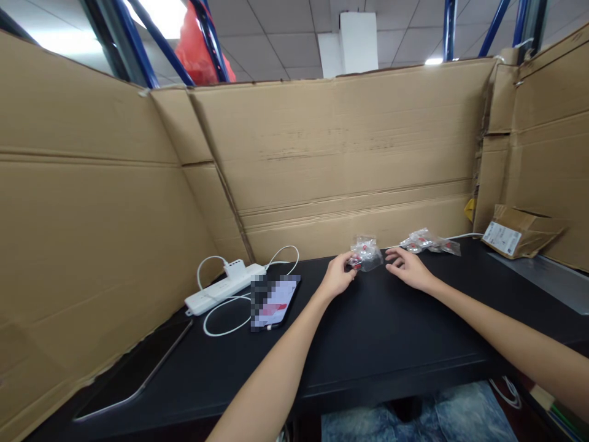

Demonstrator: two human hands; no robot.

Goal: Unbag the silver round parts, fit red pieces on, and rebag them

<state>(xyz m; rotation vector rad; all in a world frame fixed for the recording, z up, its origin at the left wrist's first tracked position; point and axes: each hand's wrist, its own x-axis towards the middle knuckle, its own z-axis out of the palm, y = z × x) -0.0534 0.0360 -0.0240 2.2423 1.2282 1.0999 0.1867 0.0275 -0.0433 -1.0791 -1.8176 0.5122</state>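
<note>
My left hand (338,276) pinches the left edge of a small clear plastic bag (368,250) with red bits inside, near the back of the black table (363,331). What exactly the bag contains is too small to make out. Just to the right of it, my right hand (409,269) is held with its fingers loosely curved and apart, holding nothing. Behind that hand lie more clear plastic bags (427,241), also with red bits in them.
On the left are a white power strip (225,288) with cables, a lit phone (278,304) and a dark tablet (138,368). At the right stand a small cardboard box (524,233) and a flat clear sheet (547,279). Cardboard walls (350,147) enclose the table.
</note>
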